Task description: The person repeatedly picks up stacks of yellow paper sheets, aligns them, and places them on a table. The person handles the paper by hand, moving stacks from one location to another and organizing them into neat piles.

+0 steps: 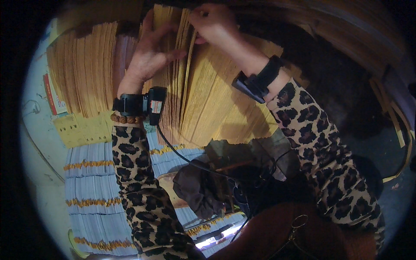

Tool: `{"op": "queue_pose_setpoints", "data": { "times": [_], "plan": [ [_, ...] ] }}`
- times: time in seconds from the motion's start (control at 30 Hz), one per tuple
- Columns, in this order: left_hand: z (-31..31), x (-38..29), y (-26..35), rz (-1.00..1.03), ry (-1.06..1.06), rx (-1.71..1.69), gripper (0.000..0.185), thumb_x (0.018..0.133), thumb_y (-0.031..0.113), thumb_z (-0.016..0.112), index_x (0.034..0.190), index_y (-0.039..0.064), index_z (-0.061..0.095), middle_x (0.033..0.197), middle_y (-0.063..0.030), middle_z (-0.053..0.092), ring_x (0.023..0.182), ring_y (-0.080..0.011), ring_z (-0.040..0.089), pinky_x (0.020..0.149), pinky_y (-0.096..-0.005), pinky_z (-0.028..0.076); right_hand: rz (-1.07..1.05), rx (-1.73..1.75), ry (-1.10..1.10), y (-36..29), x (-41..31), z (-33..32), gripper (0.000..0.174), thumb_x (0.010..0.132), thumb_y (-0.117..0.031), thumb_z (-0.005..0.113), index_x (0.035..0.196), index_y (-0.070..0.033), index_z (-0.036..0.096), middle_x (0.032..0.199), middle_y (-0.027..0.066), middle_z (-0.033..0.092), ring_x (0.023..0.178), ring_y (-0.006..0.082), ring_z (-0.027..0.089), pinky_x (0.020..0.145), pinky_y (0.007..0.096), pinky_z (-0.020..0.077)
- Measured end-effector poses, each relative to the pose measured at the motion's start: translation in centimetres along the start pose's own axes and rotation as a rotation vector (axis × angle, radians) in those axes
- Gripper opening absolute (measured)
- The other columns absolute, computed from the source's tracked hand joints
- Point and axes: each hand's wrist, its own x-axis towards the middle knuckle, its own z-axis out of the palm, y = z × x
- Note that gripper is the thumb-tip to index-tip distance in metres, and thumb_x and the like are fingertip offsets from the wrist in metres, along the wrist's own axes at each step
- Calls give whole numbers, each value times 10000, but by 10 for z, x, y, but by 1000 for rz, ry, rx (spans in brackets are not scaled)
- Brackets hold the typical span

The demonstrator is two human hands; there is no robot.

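Thin yellow-brown sheets (221,97) stand on edge in a long, fanned row before me. My left hand (152,52) is at the upper middle with its thumb and fingers spread around the upper part of some sheets; whether it grips them is unclear. To its right, my right hand (213,22) has its fingers bent at the top edge of the same row; its fingertips are partly hidden, so a grip cannot be made out. A second bundle of brown sheets (81,68) stands left of my left hand, with purplish sheets (123,52) beside it.
Rows of pale blue paper stacks with orange-yellow bands (92,185) lie at the lower left. Yellow printed sheets (83,128) and a red-and-white printed item (53,94) are near the left edge. A dark cloth or bag (198,188) and a black cable (172,146) lie close to my body.
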Motion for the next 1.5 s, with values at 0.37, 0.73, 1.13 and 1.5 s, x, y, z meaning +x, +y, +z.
{"op": "queue_pose_setpoints", "data": {
  "times": [0.37, 0.73, 1.13, 1.5],
  "plan": [
    [-7, 5, -20, 12, -99, -2, 639, 678, 297, 843, 1245, 117, 611, 1544, -194, 236, 1368, -349, 385, 1109, -397, 367, -482, 38, 337, 7, -25, 23, 413, 813, -25, 541, 1223, 20, 516, 1286, 313, 512, 1253, 422, 470, 1017, 442, 404],
    [-5, 47, -4, -86, -26, -335, 707, 763, 118, 757, 1396, 25, 458, 1451, -161, 431, 1334, -299, 425, 1099, -378, 354, -157, -437, -249, -3, -79, 18, 963, 771, 10, 623, 1535, -19, 38, 1029, 408, 509, 830, 480, 652, 730, 481, 558],
    [-13, 19, -50, -133, -33, -211, 745, 786, 104, 724, 1452, 24, 401, 1469, -156, 425, 1354, -288, 401, 1106, -370, 339, -423, -624, -286, 17, -154, 80, 819, 769, -72, 641, 1490, 15, 261, 1039, 296, 517, 1004, 417, 506, 1040, 495, 326],
    [-16, 18, -56, 11, 95, 32, 628, 771, 223, 725, 1341, 46, 532, 1503, -204, 354, 1380, -351, 366, 1115, -420, 329, -209, -250, -95, 14, -148, 82, 947, 808, -2, 646, 1530, -20, 34, 1183, 292, 516, 1132, 476, 480, 1014, 468, 387]
  ]
}}
